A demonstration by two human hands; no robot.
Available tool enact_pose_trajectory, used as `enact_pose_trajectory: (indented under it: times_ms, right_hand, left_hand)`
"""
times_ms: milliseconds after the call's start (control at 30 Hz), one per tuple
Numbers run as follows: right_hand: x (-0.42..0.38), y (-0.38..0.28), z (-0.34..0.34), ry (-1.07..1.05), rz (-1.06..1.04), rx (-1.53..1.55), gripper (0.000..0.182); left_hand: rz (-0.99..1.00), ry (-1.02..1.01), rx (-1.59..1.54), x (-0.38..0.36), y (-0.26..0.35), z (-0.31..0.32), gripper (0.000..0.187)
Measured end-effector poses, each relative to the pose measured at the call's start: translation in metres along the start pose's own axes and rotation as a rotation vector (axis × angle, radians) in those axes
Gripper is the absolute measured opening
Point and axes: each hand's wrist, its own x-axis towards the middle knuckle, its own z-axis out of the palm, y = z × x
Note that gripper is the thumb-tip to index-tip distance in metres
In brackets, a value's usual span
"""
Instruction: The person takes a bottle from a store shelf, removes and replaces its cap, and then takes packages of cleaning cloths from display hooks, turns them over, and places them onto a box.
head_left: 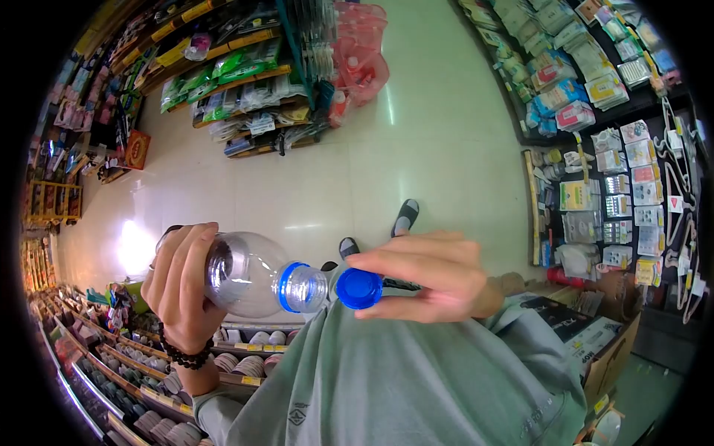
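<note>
My left hand [182, 282] is wrapped around a clear plastic bottle [249, 267], which lies tilted sideways with its neck toward the right. A blue ring circles the neck, and the threaded mouth is uncovered. Pinched between thumb and fingers of my right hand [439, 275] is a blue bottle cap [360, 288]. The cap is just right of the mouth, apart from the threads or nearly so. A dark beaded bracelet [186, 355] is on my left wrist.
Shelves of packaged goods [245, 97] stand ahead on the left, with pink plastic items [361, 52] at their end. A rack with hangers [677, 201] is at the right. Shelves of bowls [249, 364] are at lower left, and a cardboard box [610, 360] is at lower right.
</note>
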Motion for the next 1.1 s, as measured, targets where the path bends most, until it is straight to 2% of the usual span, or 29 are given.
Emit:
enact_pose_trajectory:
  times_ms: [1100]
  right_hand:
    - [0.002, -0.009, 0.007, -0.036, 0.036, 0.04, 0.043]
  left_hand:
    - [0.108, -0.139, 0.155, 0.01, 0.01, -0.033, 0.05]
